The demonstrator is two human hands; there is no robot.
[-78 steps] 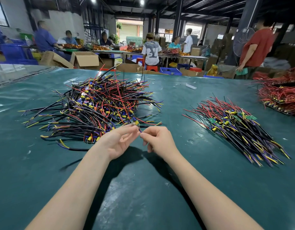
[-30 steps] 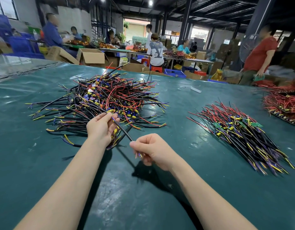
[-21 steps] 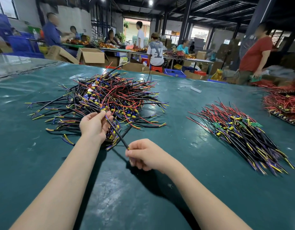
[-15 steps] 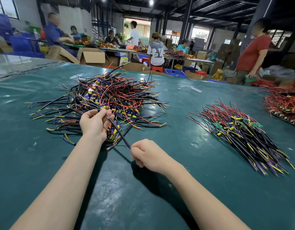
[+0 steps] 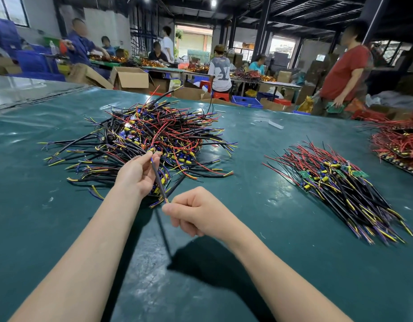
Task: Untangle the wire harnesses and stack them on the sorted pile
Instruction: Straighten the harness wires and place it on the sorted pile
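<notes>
A tangled heap of wire harnesses (image 5: pixel 149 138), with black, red, yellow and blue wires, lies on the green table left of centre. The sorted pile (image 5: pixel 340 189) lies to the right with its wires aligned. One black harness (image 5: pixel 158 180) runs between my hands at the heap's near edge. My left hand (image 5: pixel 139 174) pinches its upper end between thumb and fingers. My right hand (image 5: pixel 193 211) is curled and pinches the lower end, where coloured wire tips show.
The green table (image 5: pixel 61 228) stretches to all sides. Another pile of red wires on boards (image 5: pixel 400 145) sits at the far right edge. A person in a red shirt (image 5: pixel 345 75) stands beyond the table. Cardboard boxes (image 5: pixel 131 77) and seated workers fill the background.
Both hands first worked close together at the heap's edge. The left hand then moved up onto the heap while the right drew back toward me, stretching one black harness between them.
</notes>
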